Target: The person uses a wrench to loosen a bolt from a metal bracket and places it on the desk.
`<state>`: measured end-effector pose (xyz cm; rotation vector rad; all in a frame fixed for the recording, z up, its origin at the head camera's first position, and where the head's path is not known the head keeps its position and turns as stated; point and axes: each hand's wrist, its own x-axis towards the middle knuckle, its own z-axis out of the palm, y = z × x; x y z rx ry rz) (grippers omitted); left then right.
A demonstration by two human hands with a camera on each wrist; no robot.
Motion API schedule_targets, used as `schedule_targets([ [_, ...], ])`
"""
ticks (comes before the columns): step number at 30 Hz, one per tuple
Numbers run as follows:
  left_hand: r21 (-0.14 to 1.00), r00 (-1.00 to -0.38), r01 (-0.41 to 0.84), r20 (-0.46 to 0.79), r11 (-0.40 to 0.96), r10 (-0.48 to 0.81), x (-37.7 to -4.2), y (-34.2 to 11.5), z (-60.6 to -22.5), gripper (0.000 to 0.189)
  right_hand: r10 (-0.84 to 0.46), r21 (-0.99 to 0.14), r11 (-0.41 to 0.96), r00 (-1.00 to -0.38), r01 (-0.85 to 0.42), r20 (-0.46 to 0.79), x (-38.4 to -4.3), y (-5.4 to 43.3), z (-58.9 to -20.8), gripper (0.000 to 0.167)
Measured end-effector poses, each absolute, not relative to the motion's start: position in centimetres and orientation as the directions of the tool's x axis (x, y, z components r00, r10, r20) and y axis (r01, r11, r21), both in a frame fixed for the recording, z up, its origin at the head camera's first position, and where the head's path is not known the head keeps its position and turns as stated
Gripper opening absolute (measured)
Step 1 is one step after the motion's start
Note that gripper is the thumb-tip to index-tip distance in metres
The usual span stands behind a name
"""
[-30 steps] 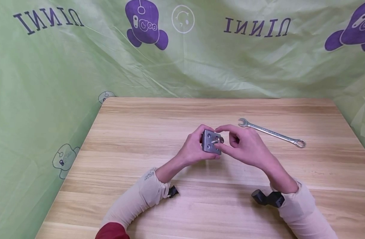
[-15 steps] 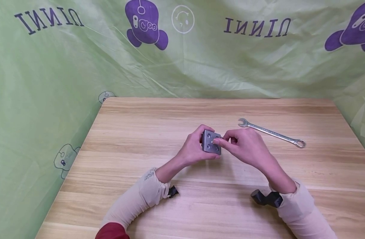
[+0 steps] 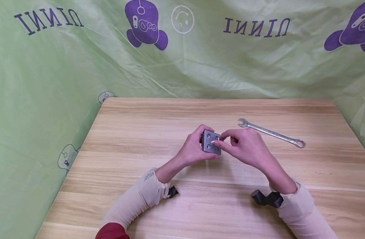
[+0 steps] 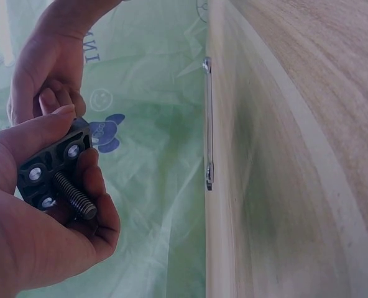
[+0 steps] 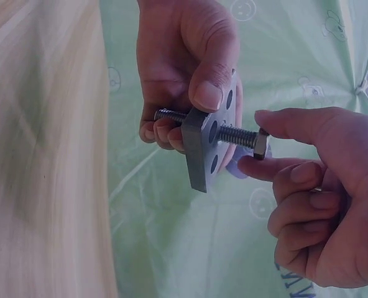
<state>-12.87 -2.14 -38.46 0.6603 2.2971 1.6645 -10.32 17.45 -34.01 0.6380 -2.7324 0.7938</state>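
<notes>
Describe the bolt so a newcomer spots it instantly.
Above the pale wood-grain table, the left hand grips a square grey metal plate. Through the plate's middle runs the silver hex-headed metal bolt, sticking out both sides. Its screw thread sets it apart from the long silver metal wrench.

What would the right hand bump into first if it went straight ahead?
Past the bolt it's touching, the right hand would probably meet the gray metal block, though depth is hard to judge.

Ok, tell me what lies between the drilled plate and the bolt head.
Only a stretch of threaded shank, running out from the plate to the bolt head; the right wrist view shows it.
</notes>
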Motion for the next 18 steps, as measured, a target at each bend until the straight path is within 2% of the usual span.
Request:
schedule_targets([
  [3,0.941,-0.873,0.226,0.082,0.251,0.481,-12.83,-2.17,-38.46,0.072,-0.366,-0.460,0.731,-0.858,-0.504,0.359,-10.28,17.58,-34.02,0.013],
  [18,0.943,-0.869,0.224,0.078,0.247,0.488,-12.81,-2.13,-38.40,0.073,-0.422,-0.511,0.611,-0.795,-0.605,0.436,-10.48,17.68,-34.35,0.031],
])
